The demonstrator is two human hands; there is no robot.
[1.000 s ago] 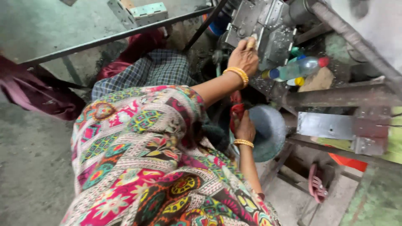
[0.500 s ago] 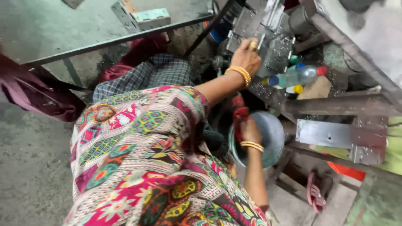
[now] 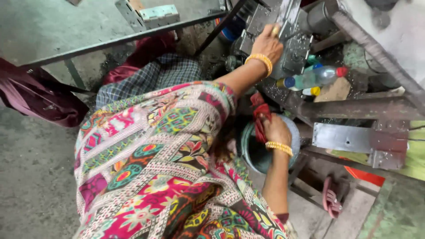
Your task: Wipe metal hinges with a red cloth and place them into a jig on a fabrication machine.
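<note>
My left hand, with a gold bangle on the wrist, reaches up to a grey metal machine. Its fingers curl over a bright metal part on top of that machine. Lower down, my right hand, also with a bangle, grips a red cloth at the rim of a teal bucket. My colourful patterned garment fills the lower middle and hides most of the bucket.
A plastic bottle with a red cap lies beside the machine. A steel frame bar and a metal plate run along the right. A pink sandal is on the floor. A dark red bag sits at the left.
My left hand has shifted slightly on the machine's top part. My right hand with the red cloth stays at the bucket. The view has moved a little.
</note>
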